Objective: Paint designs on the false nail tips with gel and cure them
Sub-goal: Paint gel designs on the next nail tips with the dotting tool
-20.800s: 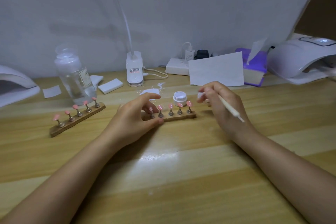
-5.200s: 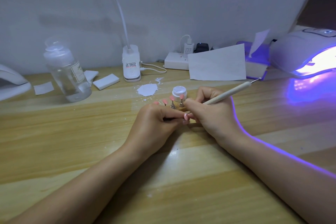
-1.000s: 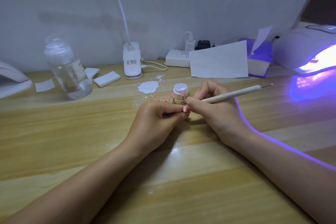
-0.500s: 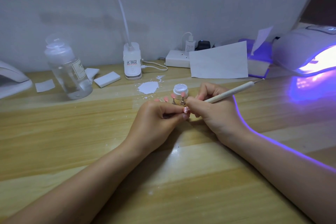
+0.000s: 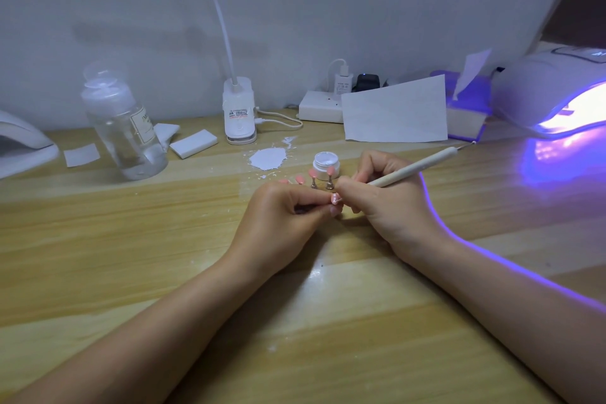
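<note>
Nail tip [image 5: 335,198] pinched in left hand [image 5: 288,216]

Since the earliest picture, the left hand [image 5: 282,220] has lifted one pink nail tip [image 5: 335,198] off its stand and now pinches it at frame centre. The right hand [image 5: 390,203] has closed in beside it. The pen [image 5: 416,170] now points its free end to the upper right. The curing lamp [image 5: 551,95] at right has lit violet. The second nail stand at left has gone.
</note>
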The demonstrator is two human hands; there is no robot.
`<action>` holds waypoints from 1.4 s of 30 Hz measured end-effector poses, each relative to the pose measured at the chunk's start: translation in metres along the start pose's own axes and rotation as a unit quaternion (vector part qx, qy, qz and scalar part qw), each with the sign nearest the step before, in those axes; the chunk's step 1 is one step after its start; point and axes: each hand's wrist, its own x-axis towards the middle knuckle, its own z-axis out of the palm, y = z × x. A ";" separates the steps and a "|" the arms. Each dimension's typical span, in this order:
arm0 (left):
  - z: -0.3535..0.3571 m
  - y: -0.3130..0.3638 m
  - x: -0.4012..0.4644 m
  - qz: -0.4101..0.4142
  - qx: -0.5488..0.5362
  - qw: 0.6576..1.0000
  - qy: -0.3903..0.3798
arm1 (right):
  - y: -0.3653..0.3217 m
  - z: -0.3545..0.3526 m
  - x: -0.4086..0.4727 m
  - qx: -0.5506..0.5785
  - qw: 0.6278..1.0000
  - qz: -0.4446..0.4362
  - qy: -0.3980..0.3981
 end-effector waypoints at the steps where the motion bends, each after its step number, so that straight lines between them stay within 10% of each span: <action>1: 0.000 0.000 0.000 0.000 0.002 1.000 -0.001 | 0.000 0.000 0.000 0.001 1.000 0.001 0.000; 42: 0.001 0.000 0.000 0.014 0.020 1.000 0.003 | 0.002 -0.001 0.001 -0.010 1.000 -0.001 0.006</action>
